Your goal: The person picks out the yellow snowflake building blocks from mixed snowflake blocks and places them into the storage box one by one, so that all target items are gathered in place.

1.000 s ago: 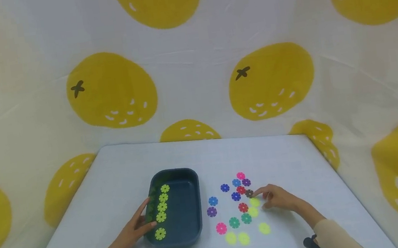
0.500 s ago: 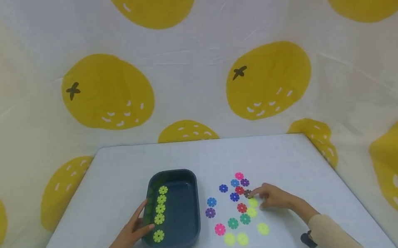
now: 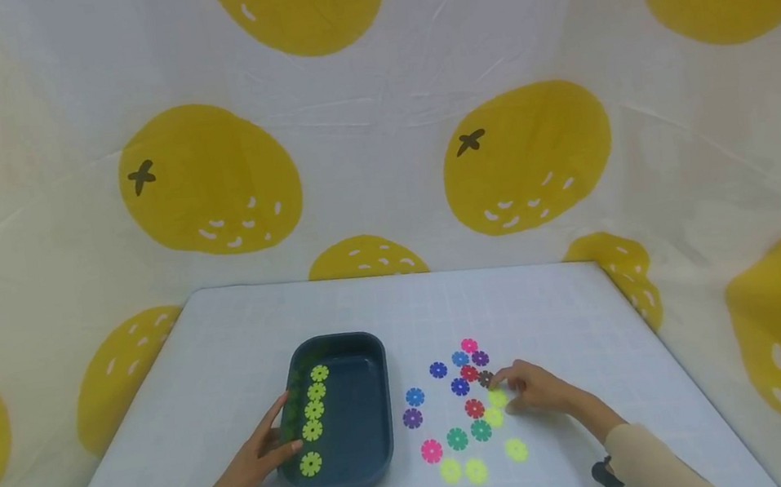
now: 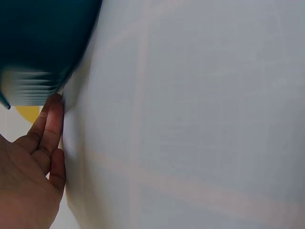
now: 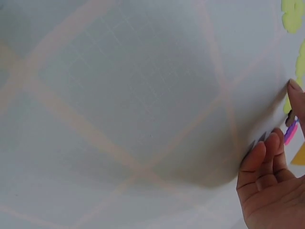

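Observation:
In the head view my left hand (image 3: 254, 459) is at the left side of a dark teal tray (image 3: 371, 443), its thumb reaching over the rim. The left wrist view shows its fingers (image 4: 51, 126) extended against the tray's outer side. A column of yellow-green notched discs (image 3: 313, 409) lies along the tray's left inside. My right hand (image 3: 539, 387) is over the table, index finger and thumb apart, reaching to a loose yellow-green disc (image 3: 497, 399). A brown disc (image 3: 486, 379) lies just beyond its index fingertip. Whether the fingertips touch either disc is unclear.
Loose notched discs lie on the white cloth right of the tray: pink (image 3: 431, 451), green (image 3: 456, 438), red (image 3: 475, 408), blue (image 3: 415, 396), purple (image 3: 412, 417) and several yellow-green ones (image 3: 476, 471). A fabric wall with yellow fruit prints stands behind the table.
The head view has shifted slightly. My right index finger has drawn back a little from the brown disc toward the yellow-green one. The left hand has stayed at the tray.

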Demonstrator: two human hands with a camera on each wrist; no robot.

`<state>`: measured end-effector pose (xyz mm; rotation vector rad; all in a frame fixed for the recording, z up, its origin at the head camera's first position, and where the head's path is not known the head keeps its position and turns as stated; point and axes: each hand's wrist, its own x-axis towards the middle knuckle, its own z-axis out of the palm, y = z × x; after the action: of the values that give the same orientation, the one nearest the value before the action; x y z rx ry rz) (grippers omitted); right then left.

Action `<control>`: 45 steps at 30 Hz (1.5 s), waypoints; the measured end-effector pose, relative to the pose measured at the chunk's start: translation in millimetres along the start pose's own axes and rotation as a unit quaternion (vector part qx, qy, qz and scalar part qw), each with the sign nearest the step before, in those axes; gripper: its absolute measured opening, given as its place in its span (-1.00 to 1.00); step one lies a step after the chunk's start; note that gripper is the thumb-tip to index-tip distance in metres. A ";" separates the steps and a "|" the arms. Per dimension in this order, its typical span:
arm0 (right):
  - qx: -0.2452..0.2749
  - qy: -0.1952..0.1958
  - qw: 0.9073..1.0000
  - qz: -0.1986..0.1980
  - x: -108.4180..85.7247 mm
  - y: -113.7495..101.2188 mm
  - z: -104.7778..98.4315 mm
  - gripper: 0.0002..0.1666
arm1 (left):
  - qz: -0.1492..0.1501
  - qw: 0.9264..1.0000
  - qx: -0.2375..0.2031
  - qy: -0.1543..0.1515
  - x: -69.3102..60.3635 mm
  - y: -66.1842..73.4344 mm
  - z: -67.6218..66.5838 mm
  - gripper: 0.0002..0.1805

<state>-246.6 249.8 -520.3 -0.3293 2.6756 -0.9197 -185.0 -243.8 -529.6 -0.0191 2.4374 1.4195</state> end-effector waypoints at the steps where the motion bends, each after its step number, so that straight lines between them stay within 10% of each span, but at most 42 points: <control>1: 0.001 0.002 1.000 0.003 -0.2 -0.5 0.2 -0.61 | -0.002 1.000 0.001 0.000 -0.1 0.1 0.1 -0.04; 35: 0.013 0.027 0.999 0.021 -0.9 -7.2 6.5 -0.64 | -0.006 1.000 0.004 -0.009 0.6 -1.2 -2.0 -0.05; 45: 0.119 0.047 0.991 0.033 -11.1 -4.4 8.0 -0.77 | 0.024 1.000 -0.002 -0.002 -1.3 -0.9 -0.2 -0.06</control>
<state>-233.0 245.3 -521.4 -0.1460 2.6028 -1.2461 -183.7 -244.7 -530.0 0.0409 2.4470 1.4425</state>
